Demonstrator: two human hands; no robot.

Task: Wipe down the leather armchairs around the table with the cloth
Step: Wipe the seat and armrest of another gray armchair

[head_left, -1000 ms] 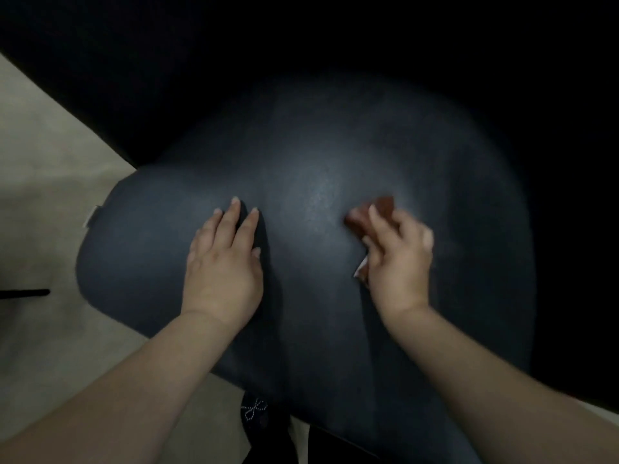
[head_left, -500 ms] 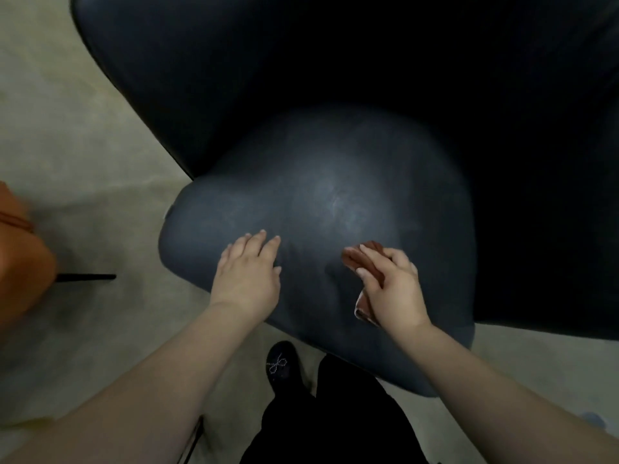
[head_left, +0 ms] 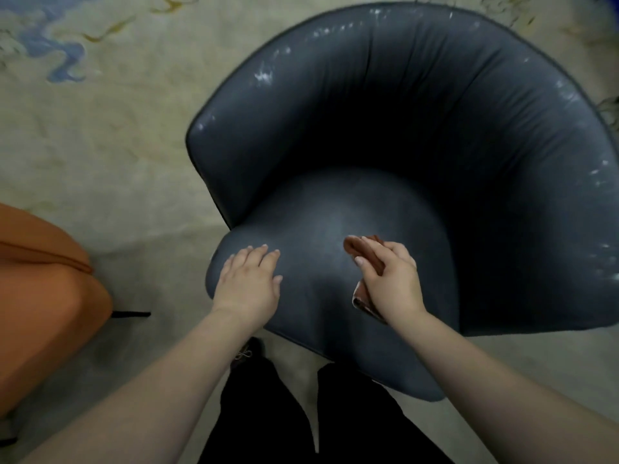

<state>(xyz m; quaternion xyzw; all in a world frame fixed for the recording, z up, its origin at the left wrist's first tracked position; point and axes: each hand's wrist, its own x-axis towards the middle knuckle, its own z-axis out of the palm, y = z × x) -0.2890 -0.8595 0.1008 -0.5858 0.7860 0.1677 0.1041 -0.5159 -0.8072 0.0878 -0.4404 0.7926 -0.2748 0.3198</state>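
Observation:
A dark blue-grey leather armchair [head_left: 418,128] with a curved back fills the middle and right of the head view. My left hand [head_left: 248,279] lies flat on the front left of its seat cushion, fingers straight. My right hand [head_left: 390,279] holds a small reddish-brown cloth [head_left: 363,247] against the middle of the seat, thumb and fingers around it. Part of the cloth sticks out beneath my wrist. Pale scuff marks dot the top rim of the chair back.
An orange armchair [head_left: 43,296] stands at the left edge, with a black leg beside it. A beige carpet [head_left: 100,112] with blue and yellow patterns covers the floor. My black trousers [head_left: 301,413] and a shoe show below the seat's front edge.
The view has pulled back and up, so the whole chair back and the orange chair now show. Both hands have stayed on the seat, sliding toward its front.

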